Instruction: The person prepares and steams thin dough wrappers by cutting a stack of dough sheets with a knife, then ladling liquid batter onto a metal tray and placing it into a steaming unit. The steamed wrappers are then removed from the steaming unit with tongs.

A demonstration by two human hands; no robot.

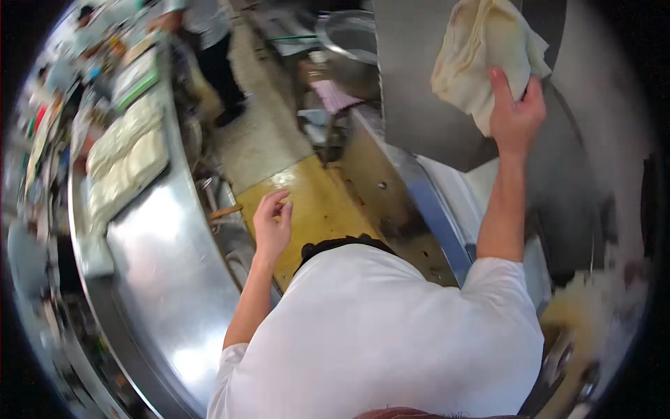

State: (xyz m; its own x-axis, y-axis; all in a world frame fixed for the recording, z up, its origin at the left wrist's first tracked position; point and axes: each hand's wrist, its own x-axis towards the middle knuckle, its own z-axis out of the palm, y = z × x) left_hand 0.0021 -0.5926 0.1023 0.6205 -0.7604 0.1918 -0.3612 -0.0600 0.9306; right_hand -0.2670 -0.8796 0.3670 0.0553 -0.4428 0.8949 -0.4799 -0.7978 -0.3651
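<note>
Two hands visible: right hand grasps a cream cloth against the far steel panel; left hand loosely curled, empty, near steel counter.

Soft cream cloth; glossy steel counter.

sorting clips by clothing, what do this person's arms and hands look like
The white shirt has short sleeves that end above the elbows, so the forearms are uncovered. The left hand and right hand wear no gloves, and no watch or ring shows.
</note>
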